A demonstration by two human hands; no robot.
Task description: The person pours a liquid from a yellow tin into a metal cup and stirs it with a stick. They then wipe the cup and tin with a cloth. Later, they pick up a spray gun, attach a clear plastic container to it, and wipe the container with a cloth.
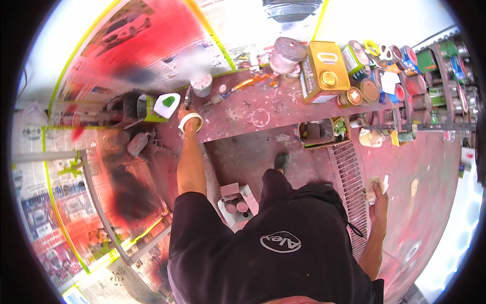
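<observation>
My left hand reaches over the bench, its fingers closed round a small dark metal tool whose kind I cannot make out. A cream ring like a roll of tape sits round my left wrist. Just beyond the fingers stand a paint-smeared cup and a blurred pale round shape. Beside the hand, at its left, is a white piece with a green patch. Low at my right side, my right hand grips a crumpled, stained rag.
On the reddish bench are a golden can, a grey tub and an orange-handled tool. Racks of paint cans line the right. A box, a floor grate and an open carton lie below.
</observation>
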